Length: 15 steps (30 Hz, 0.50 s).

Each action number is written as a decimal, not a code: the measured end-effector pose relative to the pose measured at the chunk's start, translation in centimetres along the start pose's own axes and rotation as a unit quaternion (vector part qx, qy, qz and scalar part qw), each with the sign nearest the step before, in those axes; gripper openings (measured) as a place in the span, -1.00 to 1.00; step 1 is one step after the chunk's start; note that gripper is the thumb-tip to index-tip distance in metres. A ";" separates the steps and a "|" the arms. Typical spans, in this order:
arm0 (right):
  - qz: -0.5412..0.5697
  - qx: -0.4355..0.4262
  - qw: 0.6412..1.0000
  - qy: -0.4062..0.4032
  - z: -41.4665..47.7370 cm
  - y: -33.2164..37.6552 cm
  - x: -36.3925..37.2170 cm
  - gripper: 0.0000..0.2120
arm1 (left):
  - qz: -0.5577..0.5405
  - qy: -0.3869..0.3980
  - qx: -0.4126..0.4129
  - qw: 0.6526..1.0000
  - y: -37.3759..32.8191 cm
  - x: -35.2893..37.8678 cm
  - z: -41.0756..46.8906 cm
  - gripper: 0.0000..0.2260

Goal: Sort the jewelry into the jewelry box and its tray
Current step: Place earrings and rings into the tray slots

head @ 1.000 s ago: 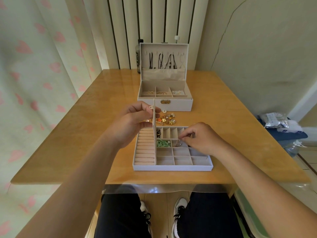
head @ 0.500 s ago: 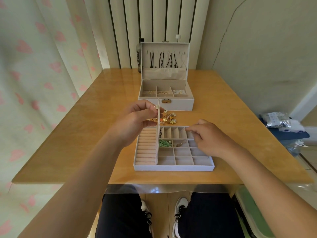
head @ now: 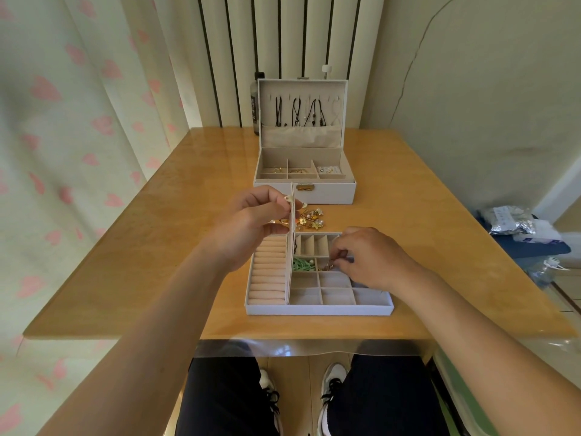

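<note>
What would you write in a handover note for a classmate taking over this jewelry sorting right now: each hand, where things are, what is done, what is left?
Left hand pinches a thin beige panel upright over the tray.
Right hand pinches a small gold item in a middle-row tray compartment.
Done: necklaces hang in the jewelry box lid; small pieces lie in its compartments; a green piece sits in the tray.
Left: the gold pile on the table between box and tray.
</note>
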State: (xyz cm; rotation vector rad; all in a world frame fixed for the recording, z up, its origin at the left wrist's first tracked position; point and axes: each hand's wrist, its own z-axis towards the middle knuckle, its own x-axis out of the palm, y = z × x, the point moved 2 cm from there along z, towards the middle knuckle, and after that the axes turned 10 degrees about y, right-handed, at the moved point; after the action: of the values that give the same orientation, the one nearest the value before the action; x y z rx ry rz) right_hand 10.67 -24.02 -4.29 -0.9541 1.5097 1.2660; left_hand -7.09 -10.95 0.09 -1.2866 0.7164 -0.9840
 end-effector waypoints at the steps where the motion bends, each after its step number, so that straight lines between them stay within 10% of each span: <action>1: -0.003 -0.001 1.000 0.001 0.1 0.0 0.0 -0.90 | 0.001 0.000 0.000 1.000 0.0 0.0 0.0 -0.91; 15: 0.146 0.035 0.986 -0.072 -1.0 -1.3 -1.0 -0.77 | -0.013 0.001 0.001 1.000 0.1 -0.2 -0.1 -0.93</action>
State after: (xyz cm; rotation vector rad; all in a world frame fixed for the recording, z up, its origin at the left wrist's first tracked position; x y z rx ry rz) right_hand 12.03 -25.19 -3.68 -0.5954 1.6073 1.4443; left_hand -7.22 -10.85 -0.05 -1.2963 0.7014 -1.0061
